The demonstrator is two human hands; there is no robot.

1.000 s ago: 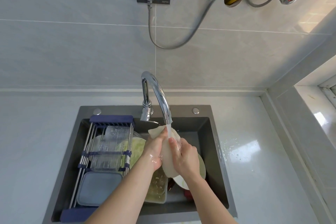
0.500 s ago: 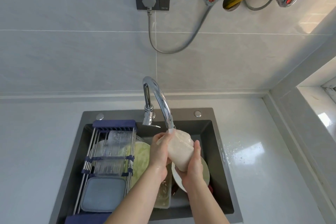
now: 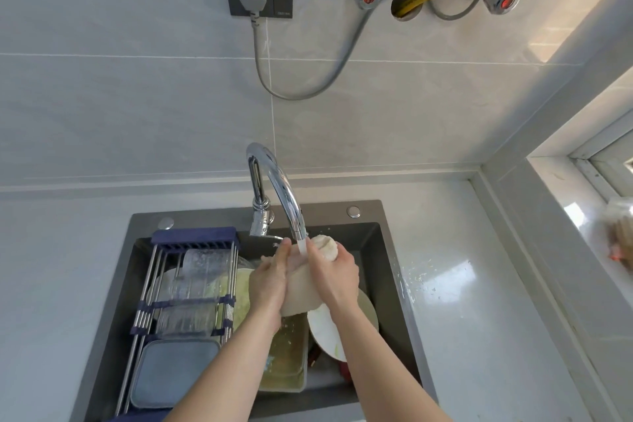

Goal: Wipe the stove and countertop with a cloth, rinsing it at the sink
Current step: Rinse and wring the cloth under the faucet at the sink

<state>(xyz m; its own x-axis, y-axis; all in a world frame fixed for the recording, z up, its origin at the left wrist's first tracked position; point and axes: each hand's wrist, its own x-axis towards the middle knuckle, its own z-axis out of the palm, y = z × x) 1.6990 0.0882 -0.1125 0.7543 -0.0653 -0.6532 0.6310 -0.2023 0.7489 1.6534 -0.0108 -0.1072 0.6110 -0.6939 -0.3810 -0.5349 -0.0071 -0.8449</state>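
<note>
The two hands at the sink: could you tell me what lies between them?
In the head view, the cloth lies between the left hand and right hand, under the faucet.

Cloth: off-white, wet, bunched into a thick roll, tilted; centre of frame, under the tap's stream, above the sink. Sink: dark grey, rectangular, lower centre. Countertop: pale, glossy, water-spattered at right.

Home kitchen, dark sink (dirty dishes inside), chrome faucet, tiled wall
</note>
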